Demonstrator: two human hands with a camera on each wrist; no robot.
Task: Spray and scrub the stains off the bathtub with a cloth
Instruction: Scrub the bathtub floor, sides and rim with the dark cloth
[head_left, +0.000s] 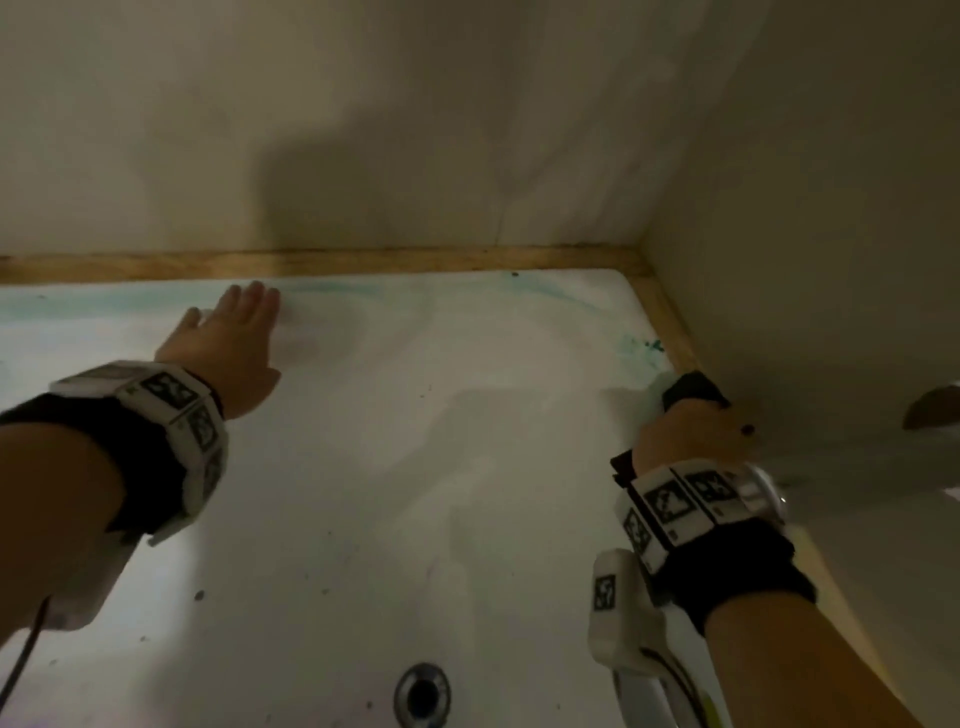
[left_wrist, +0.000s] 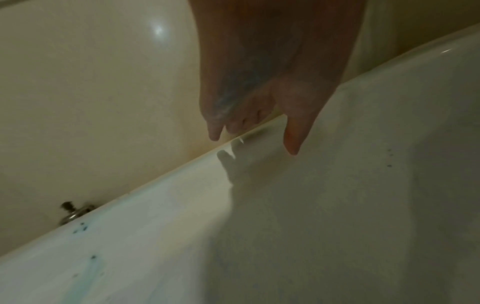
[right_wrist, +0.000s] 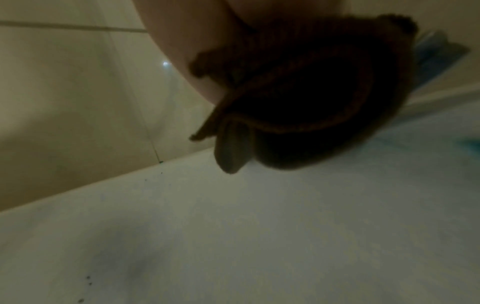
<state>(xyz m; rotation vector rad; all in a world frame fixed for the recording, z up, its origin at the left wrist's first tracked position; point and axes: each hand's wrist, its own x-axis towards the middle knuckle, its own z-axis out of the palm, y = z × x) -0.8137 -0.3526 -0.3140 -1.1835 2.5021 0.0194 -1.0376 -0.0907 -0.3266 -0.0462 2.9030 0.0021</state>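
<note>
- Dark, soft cloth (head_left: 693, 391) is bunched in your right hand (head_left: 693, 436), at about 4 o'clock of the head view, pressed on the bathtub (head_left: 415, 467) beside the far corner.
- It looks light and limp; I judge you should hold it in a thick wad under the palm.
- Blue-green stains (head_left: 631, 345) lie just beside it, at 11 o'clock from the cloth.
- Your left hand (head_left: 228, 338) has straight fingers, flat near the far rim and holding nothing.
- The glossy surface is probably slippery.
</note>
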